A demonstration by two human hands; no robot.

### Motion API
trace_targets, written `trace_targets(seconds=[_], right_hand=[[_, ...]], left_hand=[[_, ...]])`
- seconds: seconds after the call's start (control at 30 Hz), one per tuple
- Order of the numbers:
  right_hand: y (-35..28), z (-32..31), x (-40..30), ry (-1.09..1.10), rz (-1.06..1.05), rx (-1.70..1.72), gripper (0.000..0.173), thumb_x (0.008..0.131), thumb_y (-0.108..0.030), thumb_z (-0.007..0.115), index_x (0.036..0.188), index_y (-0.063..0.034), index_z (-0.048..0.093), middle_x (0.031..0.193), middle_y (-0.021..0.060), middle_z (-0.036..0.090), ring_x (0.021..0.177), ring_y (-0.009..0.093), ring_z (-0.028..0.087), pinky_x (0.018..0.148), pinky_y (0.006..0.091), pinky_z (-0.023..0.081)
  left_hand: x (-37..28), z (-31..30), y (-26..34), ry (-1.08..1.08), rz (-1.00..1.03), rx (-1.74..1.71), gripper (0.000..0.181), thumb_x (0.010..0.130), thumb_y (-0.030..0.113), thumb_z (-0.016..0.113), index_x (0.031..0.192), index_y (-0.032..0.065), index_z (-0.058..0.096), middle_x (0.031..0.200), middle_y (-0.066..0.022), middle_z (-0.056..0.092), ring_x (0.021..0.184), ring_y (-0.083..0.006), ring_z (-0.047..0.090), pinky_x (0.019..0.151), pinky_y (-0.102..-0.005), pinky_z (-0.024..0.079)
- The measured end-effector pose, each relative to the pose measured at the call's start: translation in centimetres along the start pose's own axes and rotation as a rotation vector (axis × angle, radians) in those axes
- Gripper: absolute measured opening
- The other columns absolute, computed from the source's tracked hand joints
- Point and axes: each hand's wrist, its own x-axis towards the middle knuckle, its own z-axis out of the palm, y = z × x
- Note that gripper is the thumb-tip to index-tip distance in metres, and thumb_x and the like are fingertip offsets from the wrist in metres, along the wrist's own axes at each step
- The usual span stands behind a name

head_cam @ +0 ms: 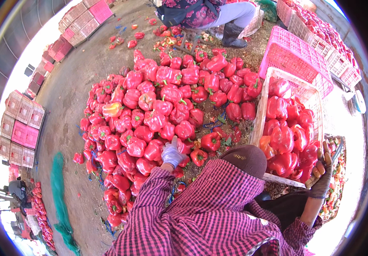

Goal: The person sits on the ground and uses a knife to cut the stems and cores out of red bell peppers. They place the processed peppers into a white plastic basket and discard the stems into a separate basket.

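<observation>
My left hand (172, 154), in a pale wrap or glove with one finger stretched out, reaches onto the near side of a heap of red bell peppers (154, 120). It touches or lies just over a pepper; a grip is not clear. My right hand (321, 174), its fingers bent and wrapped, is raised by the near right corner of a pale plastic crate (259, 120) of red peppers (281, 137). Beside its fingertips shows a thin grey-blue thing (338, 148), perhaps a blade; whether the hand holds it is unclear. One yellow-orange pepper (112, 109) lies on the heap.
An empty pink crate (294, 52) stands behind the full one. Pepper scraps (334, 188) lie in a container at right. Across the heap sits a co-worker (200, 14) in black boots. Crate stacks (21, 128) stand at left, near a green net (61, 198) on the floor.
</observation>
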Motion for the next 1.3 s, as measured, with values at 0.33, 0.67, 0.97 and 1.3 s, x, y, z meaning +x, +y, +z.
trace_targets(seconds=[0.33,0.67,0.97,1.3], right_hand=[[2.7,7.0,-4.6,-0.104,-0.125,-0.580,0.055,0.084,-0.007,0.059,0.138,-0.0016,0.047,0.104,0.0103,0.069,0.048,0.001,0.046,0.045,0.0161,0.037],[1.4,6.1,-6.2,-0.155,-0.368,-0.558,0.066,0.088,0.002,0.057,0.149,-0.0036,0.031,0.107,0.0059,0.066,0.079,0.004,0.053,0.067,0.0194,0.046],[-0.1,5.2,-7.2,-0.096,-0.157,-0.306,0.047,0.091,-0.005,0.056,0.137,-0.0074,0.048,0.077,-0.0041,0.057,0.057,0.001,0.047,0.050,0.0177,0.039],[2.8,0.9,-2.6,-0.125,-0.735,-0.948,0.055,0.082,-0.004,0.059,0.136,-0.0060,0.049,0.078,0.0151,0.063,0.068,0.024,0.065,0.057,0.0362,0.049]], left_hand=[[-7.5,-13.4,18.5,-0.692,0.579,-1.703,0.059,0.084,0.043,0.066,0.133,0.0147,0.049,0.117,-0.0087,0.062,0.098,-0.0237,0.066,0.055,-0.0386,0.060],[-17.6,-11.8,31.6,-1.063,1.034,-1.377,0.067,0.090,0.044,0.062,0.139,0.0056,0.039,0.125,-0.0109,0.058,0.098,-0.0241,0.066,0.056,-0.0340,0.061],[-17.8,-6.3,34.8,0.128,1.428,-1.119,0.096,0.065,0.011,0.087,0.141,0.0096,0.028,0.127,-0.0111,0.051,0.110,-0.0215,0.057,0.093,-0.0356,0.051],[-17.7,-7.3,32.5,-0.848,0.921,-1.380,0.057,0.081,0.020,0.072,0.131,0.0067,0.048,0.121,-0.0081,0.057,0.111,-0.0189,0.056,0.097,-0.0340,0.048]])
